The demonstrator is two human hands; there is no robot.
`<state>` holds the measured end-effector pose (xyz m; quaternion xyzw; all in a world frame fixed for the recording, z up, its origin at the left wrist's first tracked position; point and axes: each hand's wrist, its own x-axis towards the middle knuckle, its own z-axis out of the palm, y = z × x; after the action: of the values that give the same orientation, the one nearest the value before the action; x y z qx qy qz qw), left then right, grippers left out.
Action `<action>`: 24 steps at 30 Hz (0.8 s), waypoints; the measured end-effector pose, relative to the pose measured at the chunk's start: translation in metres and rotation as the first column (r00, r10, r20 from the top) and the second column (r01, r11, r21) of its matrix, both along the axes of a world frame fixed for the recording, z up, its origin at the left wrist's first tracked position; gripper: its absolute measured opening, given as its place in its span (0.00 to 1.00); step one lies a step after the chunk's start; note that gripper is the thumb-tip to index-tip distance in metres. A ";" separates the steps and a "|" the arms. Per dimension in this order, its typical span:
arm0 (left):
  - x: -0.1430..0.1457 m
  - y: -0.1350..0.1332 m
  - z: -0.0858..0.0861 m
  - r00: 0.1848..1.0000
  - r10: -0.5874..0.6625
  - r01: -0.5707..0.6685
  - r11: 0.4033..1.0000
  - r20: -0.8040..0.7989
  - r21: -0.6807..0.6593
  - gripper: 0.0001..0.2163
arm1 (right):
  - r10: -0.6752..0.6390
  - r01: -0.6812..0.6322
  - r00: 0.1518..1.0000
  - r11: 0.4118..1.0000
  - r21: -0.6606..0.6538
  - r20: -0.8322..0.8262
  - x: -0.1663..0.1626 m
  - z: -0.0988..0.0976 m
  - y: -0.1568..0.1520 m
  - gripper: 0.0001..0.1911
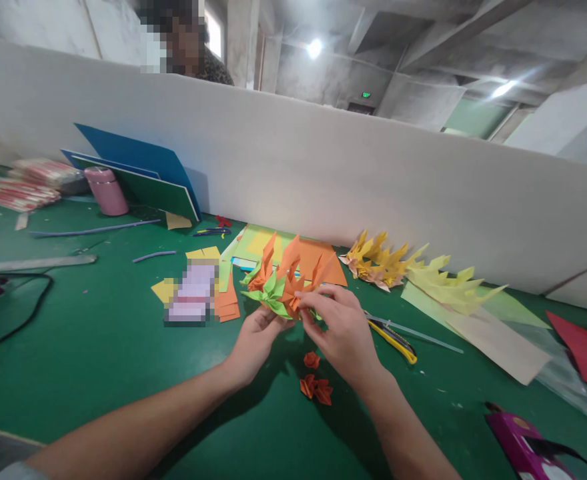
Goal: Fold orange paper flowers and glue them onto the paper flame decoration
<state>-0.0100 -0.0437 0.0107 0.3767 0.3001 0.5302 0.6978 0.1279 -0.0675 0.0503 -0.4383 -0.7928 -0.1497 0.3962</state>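
An orange and green folded-paper crown is held up above the green table, its orange points upward and leaf-like green pieces along its lower front. My left hand grips its bottom edge from below. With thumb and fingertips, my right hand pinches an orange paper flower at the crown's front; whether that flower is fixed on, I cannot tell. Small red-orange paper flowers lie on the table beneath my hands. To the right, near the white partition, stand a yellow-orange paper crown and a pale yellow one.
A yellow utility knife and a clear glue stick lie right of my hands. A purple glue gun sits at lower right. Paper sheets and a blurred-out phone lie behind and left. A person is beyond the partition.
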 end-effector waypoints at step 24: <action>-0.002 0.000 0.000 0.997 -0.030 0.036 0.996 -0.065 0.085 0.08 | 0.015 -0.015 0.998 1.000 -0.012 0.062 0.001 0.000 0.000 0.06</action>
<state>-0.0116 -0.0439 0.0107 0.4279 0.2927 0.5188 0.6798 0.1288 -0.0675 0.0501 -0.4298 -0.8089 -0.1558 0.3698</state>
